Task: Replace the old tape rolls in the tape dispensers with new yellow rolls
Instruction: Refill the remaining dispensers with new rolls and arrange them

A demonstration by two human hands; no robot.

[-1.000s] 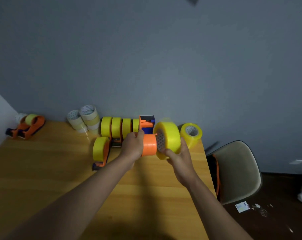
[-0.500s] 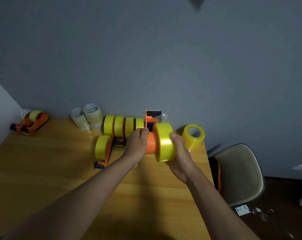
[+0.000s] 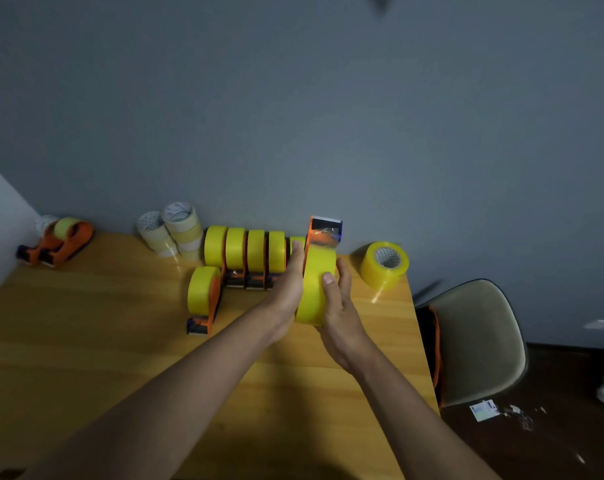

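Both hands are raised above the wooden bench (image 3: 86, 341), closed in on one orange tape dispenser (image 3: 323, 230) that carries a yellow roll (image 3: 316, 285). The left hand (image 3: 288, 289) lies flat along the dispenser's left side, fingers straight and pointing away, pressed against it. The right hand (image 3: 338, 306) cups the roll from the right, its thumb bent over the yellow face and its fingers wrapped round the far side. The dispenser's blue-edged cutter end sticks up above the roll.

Behind the hands, four loaded dispensers (image 3: 246, 254) with yellow rolls stand side by side in a row; a fifth roll is partly hidden by the left hand. One more loaded dispenser (image 3: 203, 292) stands in front of the row's left end. A loose yellow roll (image 3: 383, 266) lies near the bench's right edge. Pale old rolls (image 3: 170, 230) are stacked at the wall; their number is unclear. Two orange dispensers (image 3: 58, 242) sit at the far left corner. A chair (image 3: 477, 341) stands right of the bench.
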